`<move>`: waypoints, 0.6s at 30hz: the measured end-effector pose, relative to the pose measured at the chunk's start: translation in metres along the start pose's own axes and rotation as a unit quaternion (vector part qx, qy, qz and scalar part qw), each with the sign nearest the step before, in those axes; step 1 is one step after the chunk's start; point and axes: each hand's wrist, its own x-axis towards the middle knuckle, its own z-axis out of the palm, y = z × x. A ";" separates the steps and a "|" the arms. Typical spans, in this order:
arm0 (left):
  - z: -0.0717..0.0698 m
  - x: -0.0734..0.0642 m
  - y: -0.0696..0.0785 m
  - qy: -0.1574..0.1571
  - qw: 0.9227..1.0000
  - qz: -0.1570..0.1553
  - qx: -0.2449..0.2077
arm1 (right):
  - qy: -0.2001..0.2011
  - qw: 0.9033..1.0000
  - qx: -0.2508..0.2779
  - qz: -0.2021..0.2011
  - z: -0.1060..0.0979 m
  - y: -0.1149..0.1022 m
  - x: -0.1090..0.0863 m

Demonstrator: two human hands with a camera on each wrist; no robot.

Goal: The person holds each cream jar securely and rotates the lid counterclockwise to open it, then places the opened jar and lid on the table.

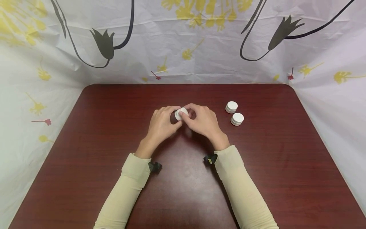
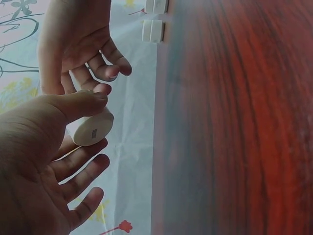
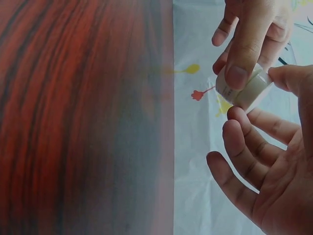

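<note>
A small white round jar is held up between both hands over the middle of the table. My left hand grips it from the left, thumb on the near side and fingers behind. From the other side, my right hand pinches it with thumb and fingertips. Small dark print shows on the jar's flat end in the left wrist view. The right wrist view shows a seam around the jar's side, with the left thumb pressed across it. The remaining right fingers spread loosely below.
Two more white round jars, a farther one and a nearer one, stand close together to the right of the hands. The dark red wooden table is bordered by a white patterned sheet at the back and sides.
</note>
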 end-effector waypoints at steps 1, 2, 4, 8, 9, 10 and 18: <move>0.000 0.000 0.000 0.001 1.000 0.001 0.002 | -0.001 1.000 0.001 -0.003 0.000 0.000 0.000; 0.001 0.000 -0.001 0.001 1.000 0.001 0.004 | -0.002 1.000 0.001 -0.006 0.000 0.000 0.000; 0.001 0.000 -0.001 0.003 1.000 0.002 0.006 | -0.002 1.000 0.001 -0.009 0.000 0.000 0.000; 0.002 0.001 -0.003 0.005 1.000 0.001 0.005 | -0.003 1.000 -0.001 -0.008 0.001 0.000 0.000; 0.002 0.001 -0.003 0.005 1.000 0.001 0.005 | -0.003 1.000 -0.002 -0.007 0.001 0.000 0.000; 0.002 0.001 -0.003 0.006 1.000 0.001 0.005 | -0.004 1.000 -0.003 -0.007 0.001 0.000 0.001; 0.002 0.001 -0.003 0.008 1.000 0.002 0.006 | -0.011 1.000 -0.008 0.006 -0.002 -0.002 -0.002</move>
